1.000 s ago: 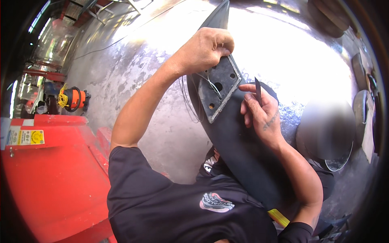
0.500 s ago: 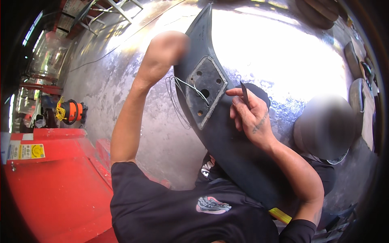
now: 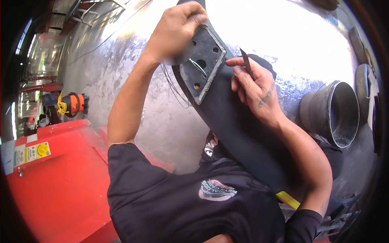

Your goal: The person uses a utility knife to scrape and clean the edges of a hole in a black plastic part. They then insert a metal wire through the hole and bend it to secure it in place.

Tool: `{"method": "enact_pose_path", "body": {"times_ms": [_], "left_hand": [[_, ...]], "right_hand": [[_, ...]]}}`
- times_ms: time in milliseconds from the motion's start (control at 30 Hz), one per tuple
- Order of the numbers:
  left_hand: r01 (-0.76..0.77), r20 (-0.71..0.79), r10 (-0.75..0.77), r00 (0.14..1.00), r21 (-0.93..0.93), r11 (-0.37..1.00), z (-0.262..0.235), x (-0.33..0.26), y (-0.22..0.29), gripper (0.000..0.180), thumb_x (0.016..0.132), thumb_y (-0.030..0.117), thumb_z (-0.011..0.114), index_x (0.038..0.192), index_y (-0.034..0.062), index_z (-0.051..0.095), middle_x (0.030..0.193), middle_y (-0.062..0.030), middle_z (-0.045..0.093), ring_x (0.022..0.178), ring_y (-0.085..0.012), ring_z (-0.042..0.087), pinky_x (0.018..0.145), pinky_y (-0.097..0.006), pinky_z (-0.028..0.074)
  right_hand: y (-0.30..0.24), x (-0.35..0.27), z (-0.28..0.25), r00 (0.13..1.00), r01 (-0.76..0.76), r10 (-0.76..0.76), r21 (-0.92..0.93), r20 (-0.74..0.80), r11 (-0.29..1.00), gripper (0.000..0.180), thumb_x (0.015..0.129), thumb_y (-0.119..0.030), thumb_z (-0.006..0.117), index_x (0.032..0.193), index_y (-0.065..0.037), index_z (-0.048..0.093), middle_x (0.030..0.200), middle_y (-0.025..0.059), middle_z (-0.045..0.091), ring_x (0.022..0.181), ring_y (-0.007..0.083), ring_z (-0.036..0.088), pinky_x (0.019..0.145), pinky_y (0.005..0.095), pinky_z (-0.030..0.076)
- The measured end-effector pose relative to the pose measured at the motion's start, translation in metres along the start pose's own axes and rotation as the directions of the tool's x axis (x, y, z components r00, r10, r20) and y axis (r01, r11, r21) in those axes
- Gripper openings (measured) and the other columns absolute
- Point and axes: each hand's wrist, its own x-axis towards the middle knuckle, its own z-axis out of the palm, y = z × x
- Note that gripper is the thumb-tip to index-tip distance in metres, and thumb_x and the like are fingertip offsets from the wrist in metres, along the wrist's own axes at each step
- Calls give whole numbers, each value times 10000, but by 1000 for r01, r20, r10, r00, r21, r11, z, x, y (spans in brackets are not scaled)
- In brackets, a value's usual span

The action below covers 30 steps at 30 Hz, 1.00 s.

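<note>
A long black curved panel (image 3: 231,117) slants across my front, its near end against my body. Set into it is a diamond-shaped recess (image 3: 208,69) with several round holes and a pale grey rim. A whitish wire (image 3: 197,65) comes out near the central hole, and thin dark wires (image 3: 168,81) loop off the left edge. My left hand (image 3: 176,32) is closed at the recess's far tip; what its fingers grip is hidden. My right hand (image 3: 255,83) holds a thin dark pointed blade (image 3: 245,62), tip up, its index finger stretched toward the recess's right rim.
A red panel (image 3: 60,178) with a yellow label fills the left. Beyond it stands an orange-and-black machine (image 3: 75,104) with a yellow cord. On the right, a grey bucket (image 3: 324,109) lies tipped. Dark padded pieces (image 3: 362,81) line the far right side.
My left hand has moved right and over the recess's far tip. In the picture, the panel has shifted upward. The right hand still holds the blade. The bucket's opening now shows clearly.
</note>
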Motion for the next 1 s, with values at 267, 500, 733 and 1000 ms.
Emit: {"method": "enact_pose_path", "body": {"times_ms": [267, 500, 733, 1000], "left_hand": [[-354, 14, 362, 932, 251, 901, -12, -81, 61, 259, 847, 92, 928, 1015, 2, 753, 957, -85, 733, 871, -217, 685, 785, -336, 532], [-191, -69, 237, 969, 395, 899, 40, -134, 57, 232, 810, 11, 897, 1008, 10, 776, 972, -107, 715, 889, -275, 653, 772, -393, 532], [-81, -206, 130, 970, 228, 970, 50, -137, 53, 99, 887, -36, 838, 957, -13, 772, 933, -123, 724, 866, -267, 663, 753, -367, 534], [-129, -172, 170, 970, 228, 965, 47, -142, 51, 113, 934, -14, 827, 1039, -22, 785, 997, -114, 732, 901, -212, 668, 816, -328, 536]], "right_hand": [[10, 5, -7, 994, 113, -113, -31, 3, 993, 249, 1079, -160, 570, 1167, 29, 707, 730, 54, 613, 686, 144, 613, 661, 345, 516], [26, 6, -3, 978, 210, -210, -7, 5, 978, 229, 1124, -161, 582, 1197, 9, 717, 754, 0, 608, 656, 69, 553, 597, 270, 447], [33, 9, -6, 961, 277, -277, -61, -4, 959, 247, 1107, -158, 573, 1188, 37, 703, 755, 33, 612, 719, 103, 583, 671, 318, 479], [38, 1, -3, 795, 587, -606, -226, -22, 778, 227, 1026, -161, 602, 1110, 42, 659, 869, 155, 652, 823, 313, 667, 761, 428, 532]]}}
